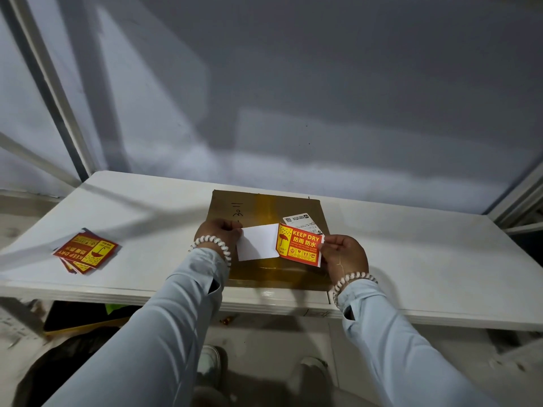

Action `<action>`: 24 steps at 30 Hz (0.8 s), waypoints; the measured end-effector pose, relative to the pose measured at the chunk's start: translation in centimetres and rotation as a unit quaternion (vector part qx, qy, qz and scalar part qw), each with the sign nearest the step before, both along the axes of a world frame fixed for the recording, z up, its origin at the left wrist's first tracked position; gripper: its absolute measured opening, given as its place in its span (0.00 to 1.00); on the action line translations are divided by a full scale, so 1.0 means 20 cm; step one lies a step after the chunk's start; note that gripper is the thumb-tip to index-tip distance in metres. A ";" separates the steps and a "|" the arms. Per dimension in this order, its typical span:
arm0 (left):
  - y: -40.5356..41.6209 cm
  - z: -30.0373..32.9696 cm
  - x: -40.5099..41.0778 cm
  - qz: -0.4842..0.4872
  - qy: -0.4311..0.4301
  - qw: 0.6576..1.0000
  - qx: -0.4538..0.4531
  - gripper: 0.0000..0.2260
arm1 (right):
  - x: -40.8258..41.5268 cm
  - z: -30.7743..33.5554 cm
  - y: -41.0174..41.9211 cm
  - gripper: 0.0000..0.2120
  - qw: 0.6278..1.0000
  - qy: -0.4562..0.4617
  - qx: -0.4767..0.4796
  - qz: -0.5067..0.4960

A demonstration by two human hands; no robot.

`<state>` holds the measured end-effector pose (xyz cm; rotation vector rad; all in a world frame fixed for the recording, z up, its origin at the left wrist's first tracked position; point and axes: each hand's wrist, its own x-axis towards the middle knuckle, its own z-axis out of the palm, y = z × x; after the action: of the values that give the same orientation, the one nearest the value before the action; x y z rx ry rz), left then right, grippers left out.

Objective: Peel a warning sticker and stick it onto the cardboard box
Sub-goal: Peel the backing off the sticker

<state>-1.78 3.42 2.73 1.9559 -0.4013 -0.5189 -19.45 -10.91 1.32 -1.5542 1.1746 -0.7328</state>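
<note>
My left hand [219, 232] pinches the white backing paper [257, 242], and my right hand [343, 254] pinches the red warning sticker [299, 245] by its right edge. Both span between my hands, over the cardboard box [264, 207]. More stickers [86, 251] lie well left of my left hand on the table [411, 259].

Head view: worn high, looking forward and steeply down over the white table [411, 259].
Nearness: close above both hands, forearms filling the lower frame.
Other views: only this one.
</note>
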 end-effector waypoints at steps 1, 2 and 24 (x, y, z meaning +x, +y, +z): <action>0.00 0.00 0.01 0.000 -0.002 1.000 0.003 0.09 | -0.01 0.00 0.00 0.06 1.000 0.003 -0.001 0.002; 0.01 0.00 0.01 -0.001 -0.007 1.000 0.007 0.09 | -0.01 0.00 -0.01 0.06 1.000 0.005 -0.003 0.002; 0.11 -0.06 0.15 0.120 0.061 0.991 -0.010 0.12 | -0.05 -0.04 -0.06 0.05 0.999 0.026 -0.016 -0.035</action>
<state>1.24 5.71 1.56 1.9105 -0.0910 -0.4733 -20.39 -12.06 0.43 -1.5736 1.2660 -0.7633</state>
